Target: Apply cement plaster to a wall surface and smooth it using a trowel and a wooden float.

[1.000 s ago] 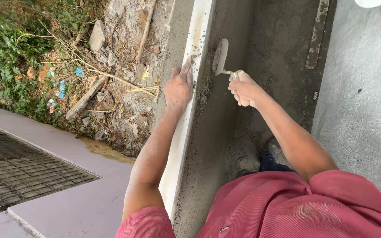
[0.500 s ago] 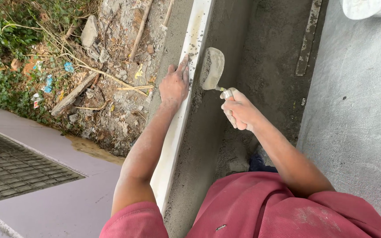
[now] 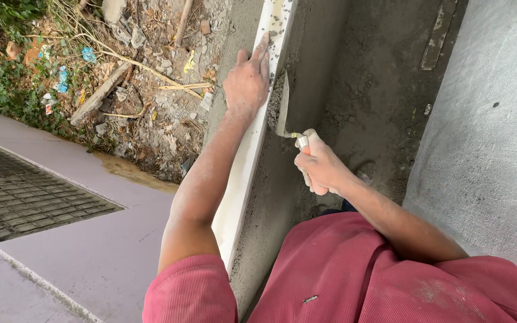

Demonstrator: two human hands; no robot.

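A person in a red shirt [image 3: 360, 281] presses the left hand [image 3: 248, 84] flat, fingers [image 3: 262, 49] spread and holding nothing, against a white straightedge board [image 3: 243, 173] set along a wet grey mortar wall edge. The right hand [image 3: 319, 166] is clenched tight round the handle of a trowel [image 3: 283, 110], whose mortar-laden blade lies just beside the board, close under the left hand. Rubble and weeds [image 3: 145, 78] lie beyond, beside a metal drain grate [image 3: 25, 200].
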